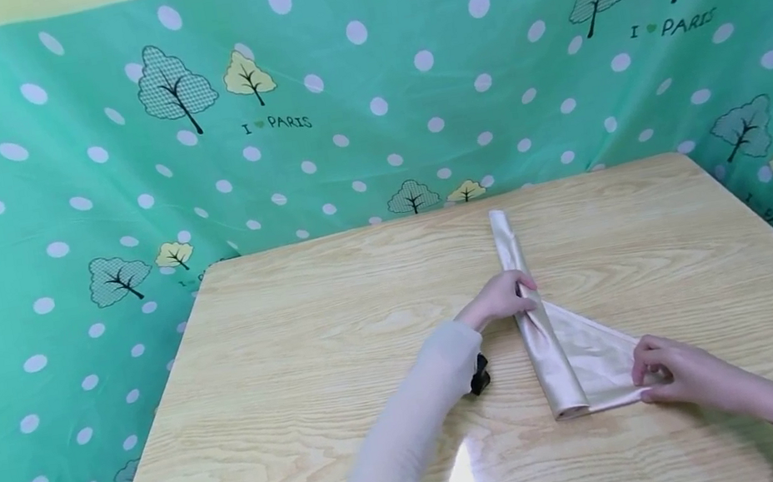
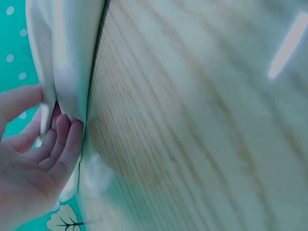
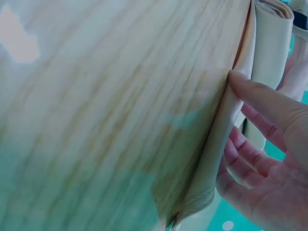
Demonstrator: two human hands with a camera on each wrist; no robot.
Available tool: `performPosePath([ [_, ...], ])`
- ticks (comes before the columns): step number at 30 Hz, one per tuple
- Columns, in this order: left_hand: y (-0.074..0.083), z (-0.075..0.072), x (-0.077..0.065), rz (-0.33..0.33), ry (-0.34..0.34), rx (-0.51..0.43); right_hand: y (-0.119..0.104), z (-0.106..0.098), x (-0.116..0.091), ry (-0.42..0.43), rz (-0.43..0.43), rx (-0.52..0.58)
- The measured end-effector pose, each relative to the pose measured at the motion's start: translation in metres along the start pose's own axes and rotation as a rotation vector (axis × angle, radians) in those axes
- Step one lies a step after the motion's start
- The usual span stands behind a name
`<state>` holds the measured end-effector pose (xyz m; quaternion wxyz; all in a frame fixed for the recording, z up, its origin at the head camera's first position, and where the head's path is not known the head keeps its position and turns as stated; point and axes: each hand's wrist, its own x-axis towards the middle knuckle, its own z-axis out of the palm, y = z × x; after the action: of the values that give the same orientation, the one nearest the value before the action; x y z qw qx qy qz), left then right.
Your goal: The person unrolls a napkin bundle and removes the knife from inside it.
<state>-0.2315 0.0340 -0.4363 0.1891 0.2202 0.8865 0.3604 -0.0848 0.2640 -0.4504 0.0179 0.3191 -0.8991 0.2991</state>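
A shiny cream sheet, soft like satin or thin leather, is partly rolled into a long narrow roll (image 1: 558,374) on the table. From the roll's near half a flat flap (image 1: 599,363) spreads to the right. My left hand (image 1: 504,296) holds the roll around its middle; in the left wrist view the thumb and fingers pinch a fold of the sheet (image 2: 70,62). At the flap's near right corner, my right hand (image 1: 673,374) pinches the edge. The right wrist view shows its thumb on the sheet's border (image 3: 204,173), with the other fingers at the far side.
The wood-grain table (image 1: 343,349) reaches back to a green dotted cloth (image 1: 348,95) hung behind it and along both sides. A bright light reflection lies on the tabletop near the front. Black bands (image 1: 479,375) sit at the wrists.
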Motion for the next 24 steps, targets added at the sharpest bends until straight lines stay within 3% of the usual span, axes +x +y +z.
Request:
performPosePath([
  [11,-0.009,-0.014,-0.014,-0.025,0.038,-0.212,-0.003,-0.002,0.002,-0.04,0.048,0.008],
  [17,-0.019,-0.021,-0.023,-0.034,0.07,-0.248,-0.003,-0.003,0.002,-0.035,0.038,0.01],
  [24,-0.029,-0.025,-0.031,-0.095,0.049,-0.377,-0.004,-0.004,0.002,-0.041,0.042,0.026],
])
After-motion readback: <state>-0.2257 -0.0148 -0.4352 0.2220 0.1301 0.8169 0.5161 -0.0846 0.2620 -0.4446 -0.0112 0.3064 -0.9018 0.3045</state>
